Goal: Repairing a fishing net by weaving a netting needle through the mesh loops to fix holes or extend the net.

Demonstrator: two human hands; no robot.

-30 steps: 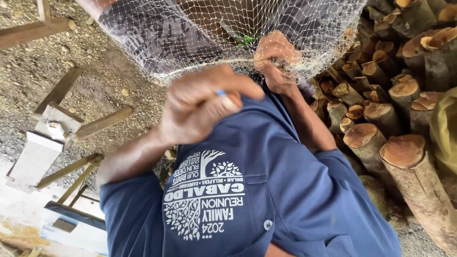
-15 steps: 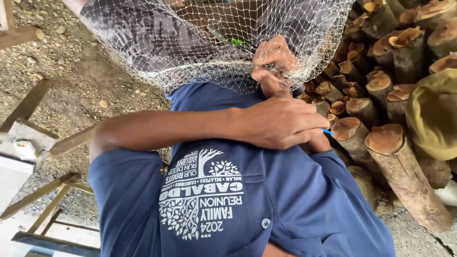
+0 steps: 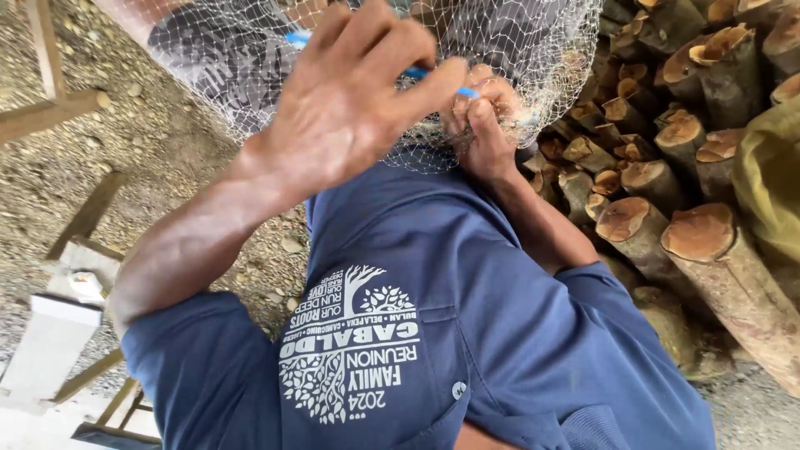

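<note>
my left hand [image 3: 350,100] is up in front of me, fingers [image 3: 392,50] curled and pinching a thin blue netting needle [image 3: 417,73]; only short bits of it show, one past my knuckles at the top and one running from my fingertips toward the other hand. its tip reaches my right hand [image 3: 483,125], which is closed into a tight pinch on the lower edge of the net [image 3: 508,50], thumb and fingertips bunched on the mesh just where the needle arrives. the two hands are just beside each other, the needle bridging them

the net is pale, fine mesh hanging down from the top edge of the view, draped over something dark grey behind it that i cannot make out. its bottom hem sags just above my blue shirt [image 3: 467,333], which has a white tree print on the chest and a small button

to my right a stack of cut logs [image 3: 667,167] is piled with the sawn ends facing me, and a yellow-green cloth [image 3: 771,175] lies over the far right of it. the ground [image 3: 142,158] to my left is gravel, with wooden slats [image 3: 50,92] and a white painted frame [image 3: 50,333] lying on it near the lower left corner
</note>
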